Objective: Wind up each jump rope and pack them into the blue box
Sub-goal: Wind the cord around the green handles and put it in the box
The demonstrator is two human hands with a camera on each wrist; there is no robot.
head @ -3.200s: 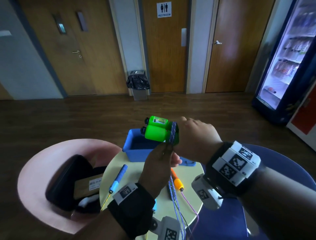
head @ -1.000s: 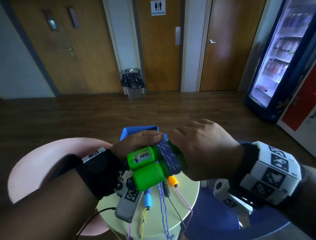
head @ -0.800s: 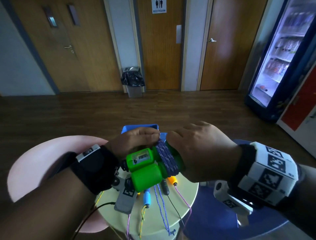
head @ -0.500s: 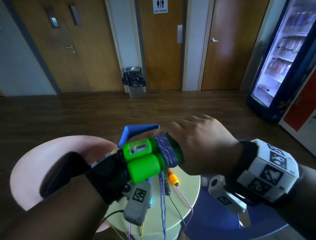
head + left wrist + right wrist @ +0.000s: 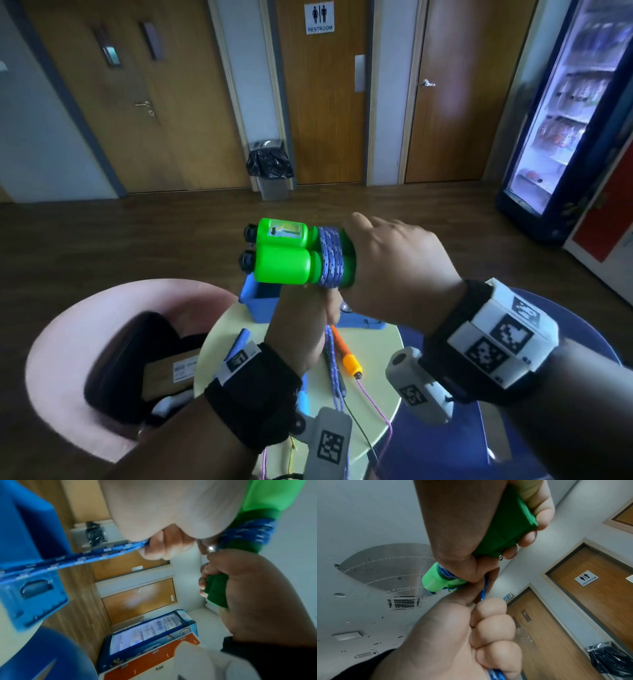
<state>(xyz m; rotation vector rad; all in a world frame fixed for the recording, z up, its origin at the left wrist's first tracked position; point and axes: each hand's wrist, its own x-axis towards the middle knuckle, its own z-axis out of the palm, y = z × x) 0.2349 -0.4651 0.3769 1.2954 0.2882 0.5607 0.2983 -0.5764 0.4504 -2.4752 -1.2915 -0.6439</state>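
Two green jump-rope handles lie side by side in the air above the blue box. A blue-purple rope is wound several turns round their middle. My right hand grips the handles' right ends; the right wrist view shows its fingers curled round the dark green grips. My left hand is just below the handles, fist closed on the loose rope strand, which runs taut down to the table. In the right wrist view the left hand sits under the handles with the rope coming out of its top.
On the round yellow table lie an orange-handled rope, a blue handle and thin cords hanging over the near edge. The box's lid lies beside it. A pink chair at left holds a black bag.
My left hand came off the top of the handles and swung underneath, carrying the rope round them. The handles rose higher, and my right hand kept its grip.
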